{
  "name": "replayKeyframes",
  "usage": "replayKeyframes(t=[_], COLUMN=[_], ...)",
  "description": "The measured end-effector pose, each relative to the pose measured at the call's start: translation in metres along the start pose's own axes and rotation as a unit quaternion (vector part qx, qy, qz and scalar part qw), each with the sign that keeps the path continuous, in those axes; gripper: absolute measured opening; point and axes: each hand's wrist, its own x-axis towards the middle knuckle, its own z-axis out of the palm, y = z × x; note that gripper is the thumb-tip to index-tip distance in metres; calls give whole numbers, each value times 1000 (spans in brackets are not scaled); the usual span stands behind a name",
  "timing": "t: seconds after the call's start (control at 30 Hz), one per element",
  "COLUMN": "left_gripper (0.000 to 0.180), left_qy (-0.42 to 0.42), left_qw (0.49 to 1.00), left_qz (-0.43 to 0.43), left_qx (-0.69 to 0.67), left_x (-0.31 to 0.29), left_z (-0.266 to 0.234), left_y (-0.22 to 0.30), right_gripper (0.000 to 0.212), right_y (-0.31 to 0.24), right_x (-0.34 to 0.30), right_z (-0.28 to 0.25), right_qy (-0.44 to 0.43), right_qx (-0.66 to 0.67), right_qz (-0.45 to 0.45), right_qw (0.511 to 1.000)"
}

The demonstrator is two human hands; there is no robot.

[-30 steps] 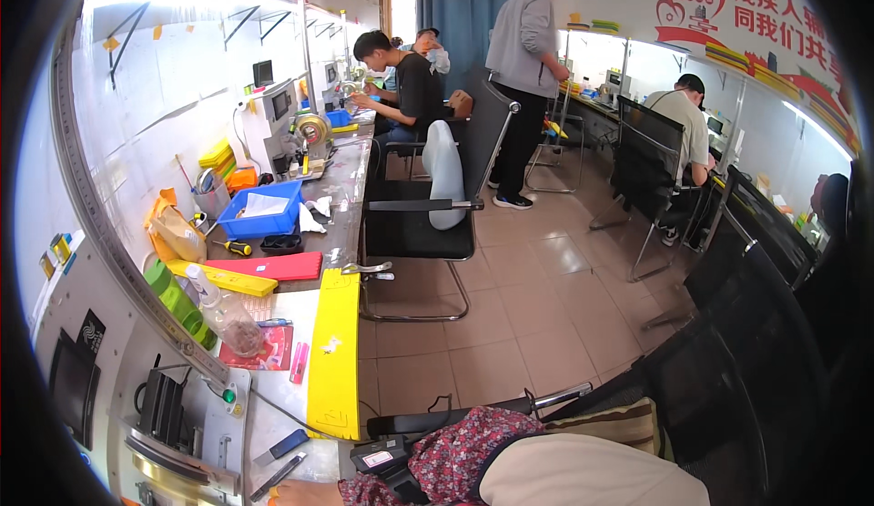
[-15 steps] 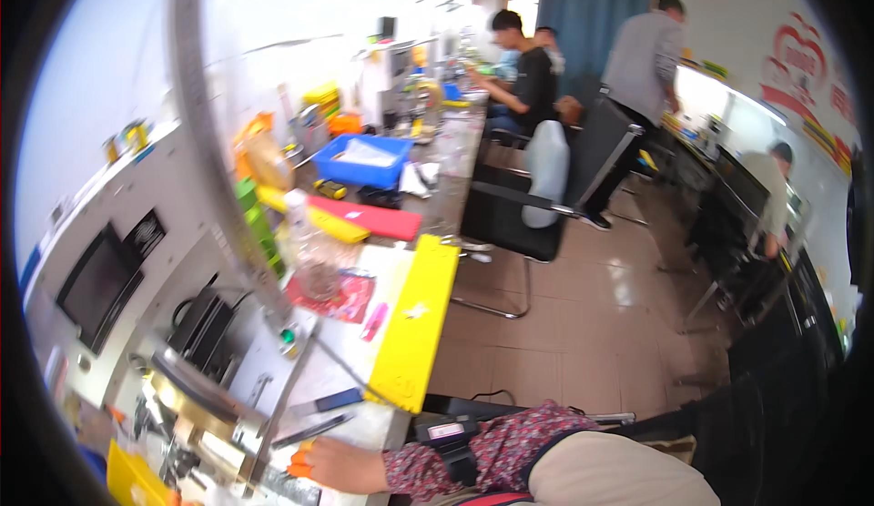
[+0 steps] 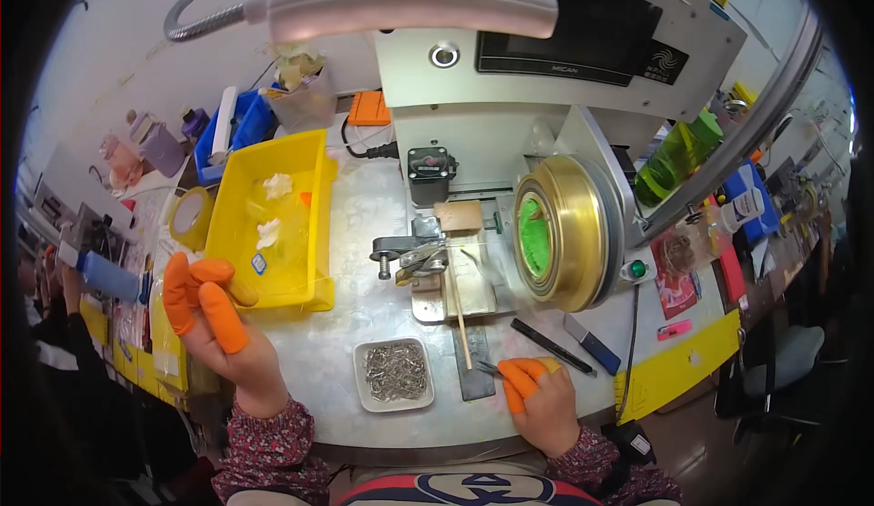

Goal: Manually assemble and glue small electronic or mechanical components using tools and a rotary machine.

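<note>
My left hand [image 3: 228, 342] is raised in front of the yellow bin [image 3: 330, 233]. Orange covers sit on its fingers, which stand up and apart, holding nothing. My right hand [image 3: 543, 406], also with orange finger covers, is closed on what look like tweezers [image 3: 489, 369]; only their dark grey tips show. These tips are beside a thin wooden stick [image 3: 460, 324] and a dark flat slab [image 3: 475, 380]. The stick reaches up to a small metal clamp fixture [image 3: 423, 258]. Between my hands, a white square dish [image 3: 360, 388] contains many small silvery metal pieces.
Behind the fixture stands a grey machine [image 3: 419, 83] with a dark screen. A pink lamp arm [image 3: 410, 1] hangs above. Right of the fixture is a large brass-coloured wheel [image 3: 569, 233]. A black pen-like tool [image 3: 553, 346] and a blue-grey blade [image 3: 592, 342] lie near my right hand.
The view has swung from the room on the right to the bench ahead. My left hand has come into view. The right hand now appears beside the wooden stick.
</note>
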Motion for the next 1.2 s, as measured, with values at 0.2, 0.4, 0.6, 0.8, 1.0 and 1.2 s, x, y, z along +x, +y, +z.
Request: replayKeyframes(t=[0.2,0.4,0.6,0.8,1.0,1.2], left_gripper=[23,24,23,18,6,9], left_qy=[-101,-336,-466,-439,-473,-486], left_qw=[995,925,853,864,852,840], left_qz=[7,107,78,100,28,-36], left_qx=[-4,142,220,224,221,238], left_x=[19,22,14,11,9,14], left_z=[29,64,72,72,70,48], left_y=[28,45,36,36,56,62], right_gripper=[25,25,25,25,22,25], right_y=[2,0,2,-1,1,0], right_x=[-3,-5,-4,-4,-4,-5], right_z=[4,1,1,-2,-3,1], right_qy=[5,10,6,8,13,19], right_qx=[9,15,19,24,37,22], right_qz=[7,3,1,-2,15,-1], right_qw=[1000,1000,1000,1000,999,1000])
